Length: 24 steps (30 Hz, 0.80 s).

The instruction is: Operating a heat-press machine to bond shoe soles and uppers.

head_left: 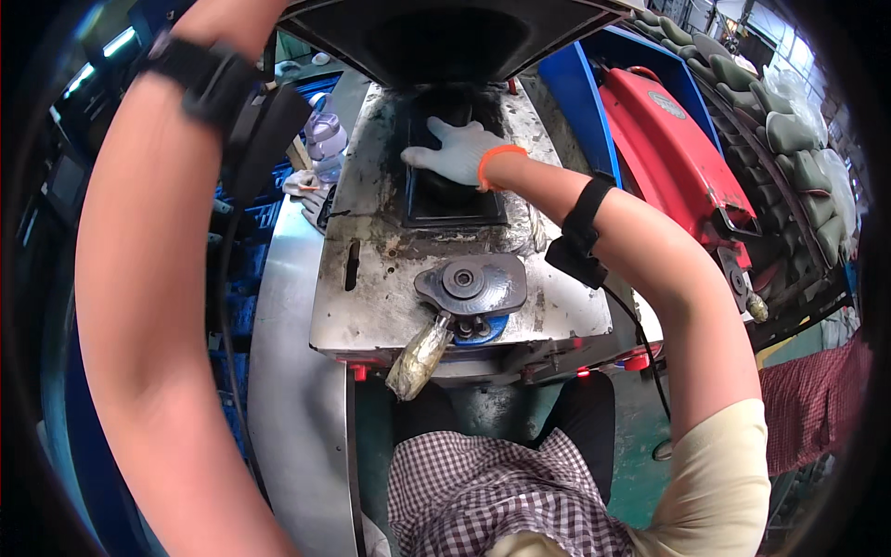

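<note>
My right hand (pixel 455 153), in a white glove with an orange cuff, reaches forward over a dark rectangular plate (pixel 457 222) set in the worn metal machine bed. Its fingers are spread, and nothing shows in its grip. The palm appears to rest on the dark surface, though the contact is hidden. Above and beyond it hangs a large black framed panel (pixel 464 46). My left arm rises along the left side and leaves at the top edge, so the hand is out of sight. Nearer to me, a round-headed metal clamp (pixel 471 283) has a tape-wrapped handle (pixel 419 360).
Left of the bed lie a clear bottle (pixel 325 139) and a grey-white glove (pixel 311 193). To the right, a red housing (pixel 664 153) sits against a blue bin (pixel 580 102). Grey-green moulded pads (pixel 789 135) are stacked far right. Red knobs (pixel 637 361) line the bed's front.
</note>
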Tool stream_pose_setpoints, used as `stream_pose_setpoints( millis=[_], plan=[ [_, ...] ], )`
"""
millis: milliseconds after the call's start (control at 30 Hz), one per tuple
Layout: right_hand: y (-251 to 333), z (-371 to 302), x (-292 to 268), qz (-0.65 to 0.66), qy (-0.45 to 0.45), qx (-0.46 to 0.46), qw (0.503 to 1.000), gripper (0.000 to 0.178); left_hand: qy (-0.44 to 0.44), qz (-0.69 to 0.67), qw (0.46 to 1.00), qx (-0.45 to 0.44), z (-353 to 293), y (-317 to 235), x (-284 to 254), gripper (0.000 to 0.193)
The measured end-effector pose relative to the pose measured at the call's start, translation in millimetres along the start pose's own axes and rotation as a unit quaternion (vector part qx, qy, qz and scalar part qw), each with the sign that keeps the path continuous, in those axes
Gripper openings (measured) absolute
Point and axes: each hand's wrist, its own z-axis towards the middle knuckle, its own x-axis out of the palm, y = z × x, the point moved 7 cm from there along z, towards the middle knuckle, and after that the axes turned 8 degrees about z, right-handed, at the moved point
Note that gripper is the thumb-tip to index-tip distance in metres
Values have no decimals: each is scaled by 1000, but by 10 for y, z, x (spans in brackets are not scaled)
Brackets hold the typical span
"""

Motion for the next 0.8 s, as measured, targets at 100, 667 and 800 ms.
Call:
stream_pose_setpoints(
  millis=[100,667,800],
  plan=[
    [-161,-80,-215,-39,-21,-60,997,94,45,19,997,-64,133,-80,9,61],
    [673,-2904,1563,838,344,-21,424,63,398,-264,864,-157,-1476,-932,1194,36],
    [834,-2690,1421,935,323,0,146,49,351,-158,918,-100,-1739,-1089,1253,51]
  ],
)
